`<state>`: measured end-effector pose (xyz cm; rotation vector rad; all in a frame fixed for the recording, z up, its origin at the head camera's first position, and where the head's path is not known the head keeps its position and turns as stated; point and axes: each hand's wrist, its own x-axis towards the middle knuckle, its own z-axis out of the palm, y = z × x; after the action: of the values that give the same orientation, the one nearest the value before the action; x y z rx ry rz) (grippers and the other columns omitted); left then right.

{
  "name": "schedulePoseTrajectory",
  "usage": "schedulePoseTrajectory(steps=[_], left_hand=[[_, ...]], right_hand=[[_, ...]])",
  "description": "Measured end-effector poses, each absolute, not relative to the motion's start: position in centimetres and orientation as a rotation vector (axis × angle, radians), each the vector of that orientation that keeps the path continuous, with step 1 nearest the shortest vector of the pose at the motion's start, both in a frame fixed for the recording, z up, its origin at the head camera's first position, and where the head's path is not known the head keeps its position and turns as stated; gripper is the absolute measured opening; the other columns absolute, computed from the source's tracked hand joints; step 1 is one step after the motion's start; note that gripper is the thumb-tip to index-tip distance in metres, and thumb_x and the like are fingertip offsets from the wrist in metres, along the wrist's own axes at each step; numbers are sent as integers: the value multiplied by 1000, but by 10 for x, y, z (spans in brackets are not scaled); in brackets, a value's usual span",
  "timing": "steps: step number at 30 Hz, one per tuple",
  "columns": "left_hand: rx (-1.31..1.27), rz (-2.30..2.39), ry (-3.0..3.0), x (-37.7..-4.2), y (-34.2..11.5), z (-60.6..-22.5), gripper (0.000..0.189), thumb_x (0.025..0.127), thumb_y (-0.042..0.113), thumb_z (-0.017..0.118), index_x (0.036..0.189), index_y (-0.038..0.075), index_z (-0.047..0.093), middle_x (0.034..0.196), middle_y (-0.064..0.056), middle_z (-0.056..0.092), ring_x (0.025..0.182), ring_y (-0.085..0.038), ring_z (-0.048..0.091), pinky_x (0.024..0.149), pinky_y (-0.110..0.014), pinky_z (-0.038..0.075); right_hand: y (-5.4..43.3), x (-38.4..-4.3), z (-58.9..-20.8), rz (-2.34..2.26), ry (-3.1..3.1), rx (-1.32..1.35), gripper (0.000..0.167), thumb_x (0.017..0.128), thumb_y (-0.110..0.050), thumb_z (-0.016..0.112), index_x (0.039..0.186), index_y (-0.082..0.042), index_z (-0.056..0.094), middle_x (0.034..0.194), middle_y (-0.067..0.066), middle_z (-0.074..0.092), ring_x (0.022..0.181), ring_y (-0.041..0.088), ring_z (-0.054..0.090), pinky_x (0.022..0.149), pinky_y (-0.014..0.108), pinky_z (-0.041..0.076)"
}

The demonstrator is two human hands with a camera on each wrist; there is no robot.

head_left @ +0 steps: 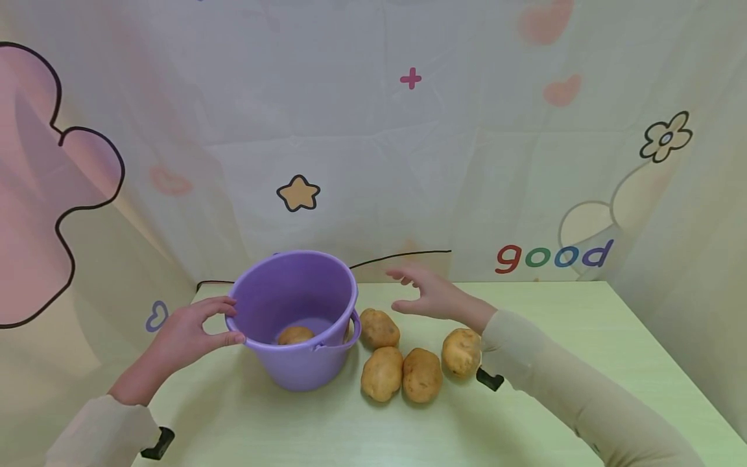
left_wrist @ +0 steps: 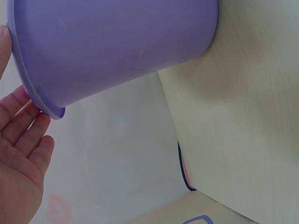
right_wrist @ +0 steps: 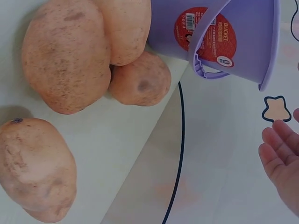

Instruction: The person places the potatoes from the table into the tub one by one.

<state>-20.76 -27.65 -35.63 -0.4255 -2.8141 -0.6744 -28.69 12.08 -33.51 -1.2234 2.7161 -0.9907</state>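
A purple plastic bucket (head_left: 303, 363) stands on the table, its mouth facing up towards me. My left hand (head_left: 187, 331) holds the bucket's rim at the left side, thumb at the front and fingertips at the edge. Inside, low down, lies a potato (head_left: 296, 335). My right hand (head_left: 434, 295) hovers right of the bucket with bent, spread fingers and nothing in them. Below it are clustered potatoes: one at the back (head_left: 379, 329), one at front left (head_left: 382, 374) and one at front right (head_left: 422, 375). Another potato (head_left: 462, 352) lies apart by the right sleeve.
The pale green table (head_left: 560, 363) ends at a printed curtain (head_left: 373, 194) behind the bucket. On the bucket's right side its handle (head_left: 350, 337) hangs down, and a red label (right_wrist: 222, 44) shows in the right wrist view.
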Motion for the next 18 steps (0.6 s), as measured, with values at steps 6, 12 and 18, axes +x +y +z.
schedulePoseTrajectory(steps=[6, 12, 18], left_hand=[[-427, -677, -2802, -208, -277, -358, 54, 67, 47, 70, 101, 6, 63, 118, -10, 58, 112, -33, 49, 81, -48, 43], [-422, -675, -2803, -208, -277, -357, 54, 67, 47, 70, 101, 6, 63, 118, -10, 57, 112, -34, 49, 80, -48, 43], [-427, -669, -2793, -208, -277, -357, 52, 67, 47, 71, 101, 7, 63, 117, -10, 58, 111, -33, 50, 79, -47, 43]], right_hand=[[130, -287, -341, -1009, 2710, -1119, 56, 79, -20, 64, 128, -3, 42, 122, 15, 51, 104, 27, 50, 89, 45, 40], [139, -286, -347, -1035, 2702, -1066, 58, 78, -18, 65, 129, -2, 41, 123, 17, 50, 105, 29, 49, 89, 46, 39], [148, -285, -355, -1033, 2669, -971, 62, 79, -23, 64, 132, -5, 37, 127, 16, 45, 110, 29, 45, 94, 47, 36]])
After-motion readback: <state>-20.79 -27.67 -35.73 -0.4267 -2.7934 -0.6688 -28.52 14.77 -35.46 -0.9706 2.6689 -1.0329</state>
